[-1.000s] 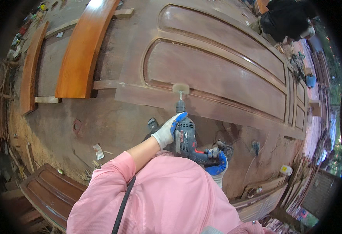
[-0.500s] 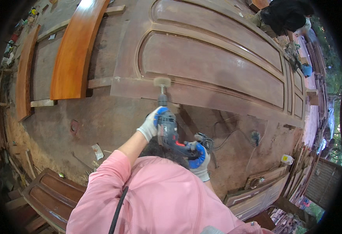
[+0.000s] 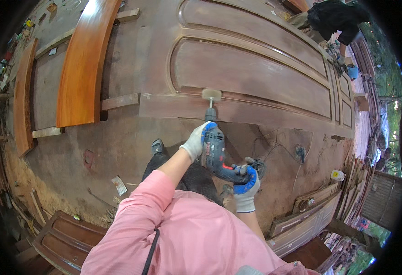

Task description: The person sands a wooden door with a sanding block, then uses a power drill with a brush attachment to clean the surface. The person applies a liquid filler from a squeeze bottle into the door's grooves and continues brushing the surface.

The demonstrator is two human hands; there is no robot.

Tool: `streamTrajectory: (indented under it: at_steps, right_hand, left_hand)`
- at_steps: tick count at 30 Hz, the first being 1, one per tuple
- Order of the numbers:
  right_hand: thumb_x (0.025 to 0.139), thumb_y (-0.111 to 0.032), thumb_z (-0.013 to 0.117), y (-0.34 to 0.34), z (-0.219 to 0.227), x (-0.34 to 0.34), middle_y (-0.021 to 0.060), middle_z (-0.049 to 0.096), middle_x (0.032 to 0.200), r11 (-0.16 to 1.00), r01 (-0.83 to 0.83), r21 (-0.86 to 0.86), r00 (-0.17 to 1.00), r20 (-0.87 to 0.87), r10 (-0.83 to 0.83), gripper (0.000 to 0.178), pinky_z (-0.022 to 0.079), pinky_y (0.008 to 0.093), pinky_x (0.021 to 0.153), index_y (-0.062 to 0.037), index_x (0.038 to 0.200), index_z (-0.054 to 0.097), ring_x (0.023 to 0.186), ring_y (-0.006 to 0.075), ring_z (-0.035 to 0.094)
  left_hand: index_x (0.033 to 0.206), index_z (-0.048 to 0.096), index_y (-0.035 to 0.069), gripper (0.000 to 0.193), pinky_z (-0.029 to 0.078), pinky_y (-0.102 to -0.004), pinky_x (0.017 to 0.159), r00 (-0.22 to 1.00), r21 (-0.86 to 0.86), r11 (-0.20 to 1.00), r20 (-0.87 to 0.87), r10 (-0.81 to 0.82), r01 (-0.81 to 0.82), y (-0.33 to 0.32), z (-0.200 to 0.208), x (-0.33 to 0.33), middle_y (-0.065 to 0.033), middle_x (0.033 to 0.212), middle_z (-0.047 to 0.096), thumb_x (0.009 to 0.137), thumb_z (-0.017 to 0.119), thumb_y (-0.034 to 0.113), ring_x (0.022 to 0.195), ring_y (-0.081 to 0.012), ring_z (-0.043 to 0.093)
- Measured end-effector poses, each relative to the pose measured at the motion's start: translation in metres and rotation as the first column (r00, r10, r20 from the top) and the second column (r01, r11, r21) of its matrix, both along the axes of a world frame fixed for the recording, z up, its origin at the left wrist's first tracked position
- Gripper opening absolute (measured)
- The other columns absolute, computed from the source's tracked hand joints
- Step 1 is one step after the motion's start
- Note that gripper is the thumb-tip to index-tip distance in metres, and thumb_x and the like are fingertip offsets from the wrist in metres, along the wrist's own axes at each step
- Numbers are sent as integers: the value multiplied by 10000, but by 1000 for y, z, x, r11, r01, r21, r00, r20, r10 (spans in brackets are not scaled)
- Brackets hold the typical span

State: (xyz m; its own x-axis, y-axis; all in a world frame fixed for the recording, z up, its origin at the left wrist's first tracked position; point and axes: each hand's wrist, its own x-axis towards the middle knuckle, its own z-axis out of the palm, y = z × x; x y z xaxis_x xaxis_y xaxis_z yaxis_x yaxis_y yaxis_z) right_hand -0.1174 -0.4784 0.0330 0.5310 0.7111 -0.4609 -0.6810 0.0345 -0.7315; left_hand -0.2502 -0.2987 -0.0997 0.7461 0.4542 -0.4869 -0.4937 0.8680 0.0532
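Observation:
A dark power drill (image 3: 215,153) with a red mark is held in front of me, pointing away. My left hand (image 3: 195,141), in a white glove with blue coating, is wrapped round its front near the chuck. My right hand (image 3: 248,190), gloved alike, closes round the rear handle. From the chuck sticks a shaft with a pale round sanding wheel (image 3: 211,94), blurred at its edges. The wheel sits at the near moulding of a large brown panelled wooden door (image 3: 251,68), close to its left end. Whether it presses on the wood I cannot tell.
Two glossy orange-brown boards (image 3: 84,68) lie on wooden battens at the left. A cable (image 3: 279,145) and a dark tool (image 3: 300,154) are on the floor. Another person (image 3: 334,20) bends at the far right. Door panels (image 3: 70,238) lean near me.
Both hands and the drill have shifted right, carrying the wheel a little along the door's near moulding. My left leg and sandalled foot have come into view.

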Motion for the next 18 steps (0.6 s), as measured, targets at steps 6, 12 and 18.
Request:
streamTrajectory:
  at_steps: [6,12,18]
  right_hand:
    - [973,-116,558,15,-12,-82,60,578,776,995,-83,-52,996,-46,81,332,459,520,1060,13,1278,539,815,256,627]
    - [968,-123,566,4,-10,-87,54,570,792,996,85,35,995,-62,-83,319,457,499,1035,7,1259,545,792,241,587]
    - [975,-125,568,24,-10,-128,65,571,797,999,-15,-32,995,-97,12,279,466,500,1009,16,1217,562,787,250,578]
  left_hand:
    - [971,665,99,189,615,-386,736,996,-26,999,-88,28,-31,19,4,-100,-72,857,723,1003,633,282,741,-217,714]
    - [975,690,100,166,549,-306,691,972,130,991,-234,8,24,14,13,-74,2,810,670,967,679,265,702,-128,647]
    - [986,662,113,186,599,-370,714,994,-6,1000,-111,7,-8,26,18,-139,-48,838,715,995,636,297,709,-195,692]
